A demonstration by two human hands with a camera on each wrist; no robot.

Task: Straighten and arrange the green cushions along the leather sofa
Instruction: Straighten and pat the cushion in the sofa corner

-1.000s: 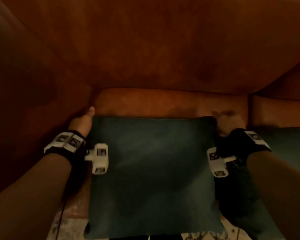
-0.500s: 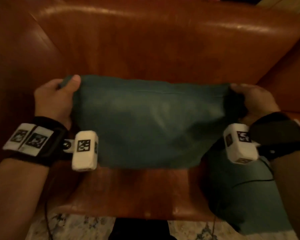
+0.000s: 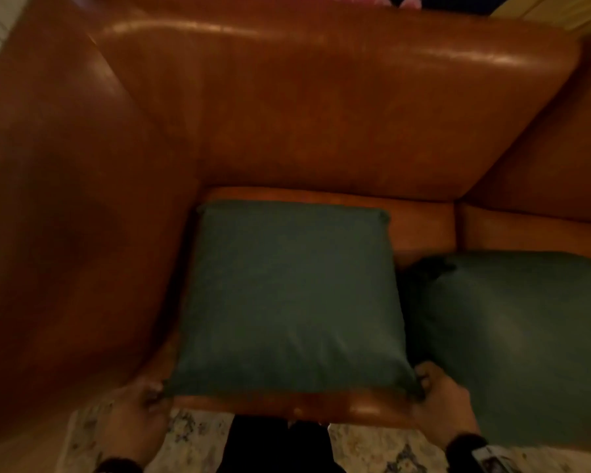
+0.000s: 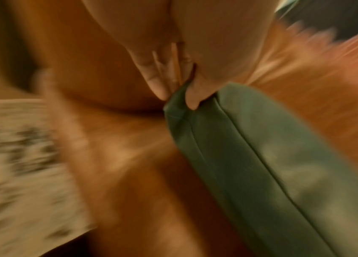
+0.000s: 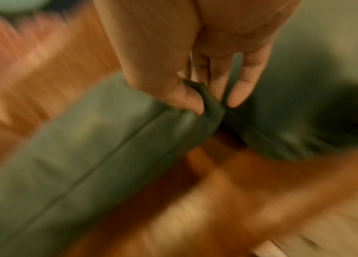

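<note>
A square green cushion (image 3: 290, 298) lies flat on the left seat of the brown leather sofa (image 3: 287, 107), beside the armrest. My left hand (image 3: 147, 401) pinches its near left corner, and in the left wrist view thumb and fingers (image 4: 158, 83) squeeze that corner of the cushion (image 4: 261, 156). At the near right corner my right hand (image 3: 430, 390) pinches the fabric, which the right wrist view shows as the cushion (image 5: 85, 147) caught between thumb and fingers (image 5: 239, 93). A second green cushion (image 3: 512, 339) lies flat on the seat just to the right.
The sofa's left armrest (image 3: 58, 233) rises close beside the held cushion. A seam (image 3: 458, 227) splits the seat between the two cushions. A pale patterned rug (image 3: 191, 438) lies below the seat's front edge.
The cushion was held up by its upper corners in front of the backrest half a second ago; now it lies flat on the seat, and both hands hold its near corners.
</note>
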